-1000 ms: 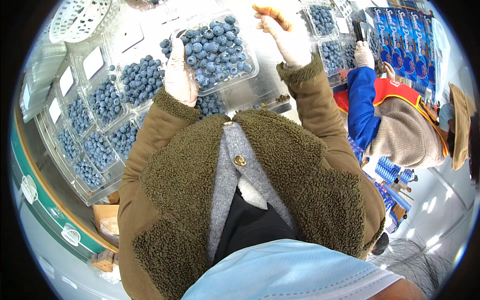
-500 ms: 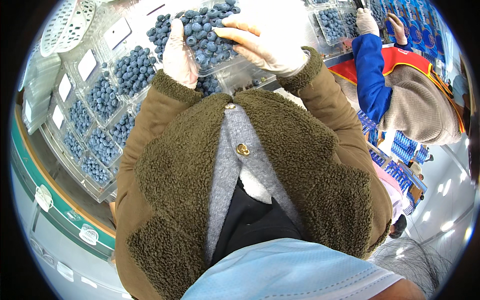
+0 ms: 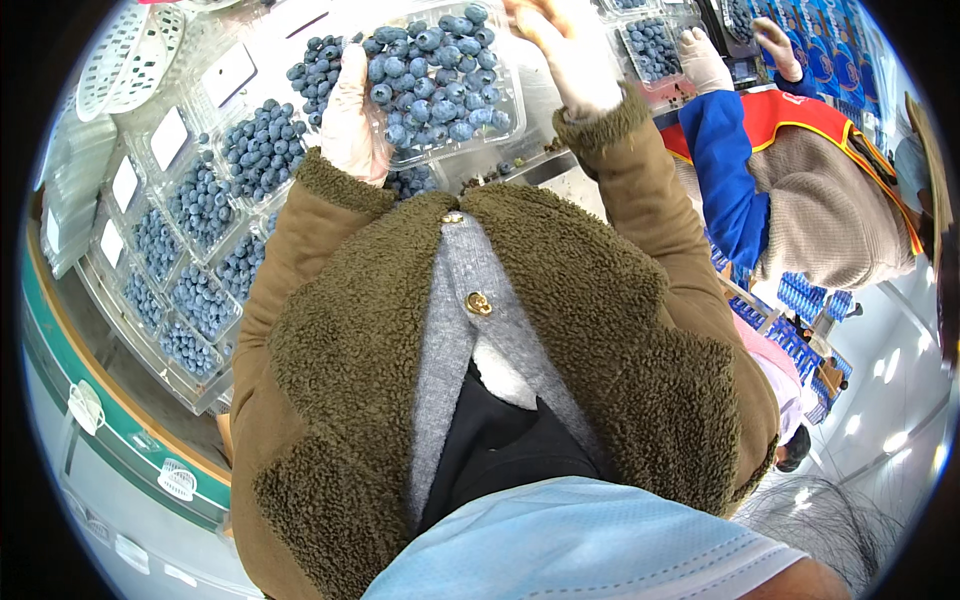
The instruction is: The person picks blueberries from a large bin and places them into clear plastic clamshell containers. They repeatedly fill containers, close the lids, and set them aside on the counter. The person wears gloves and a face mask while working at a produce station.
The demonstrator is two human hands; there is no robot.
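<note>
- The left hand [image 3: 348,115], in a thin pale glove, was raised in front of the chest, palm against the left side of a punnet [image 3: 440,85], its grip clamped on that edge.
- The right hand [image 3: 570,50], gloved the same way, reached over the punnet's right end with fingers spread and bent down; its grip looked apart, and I could not tell whether it touched the berries [image 3: 430,70].
- Both arms came up in olive fleece sleeves [image 3: 640,210], elbows out, wrists close together.
- The punnet was held up above the bench [image 3: 560,165], just past the collar of the coat, tilted a little toward the person.
- It was a clear, shallow plastic tray with rounded corners, heaped full of round blue-black berries with a dusty bloom.
- To the left, rows of like trays [image 3: 190,250] lay side by side, each filled; a few carried white labels [image 3: 170,138].
- White slotted baskets [image 3: 120,55] were stacked at the far left.
- A few loose berries [image 3: 500,175] lay on the bench under the punnet.
- To the right, a co-worker's gloved hand [image 3: 703,62] rested by another tray [image 3: 652,45]; the sleeve [image 3: 730,170] was blue under a red vest [image 3: 800,110].
</note>
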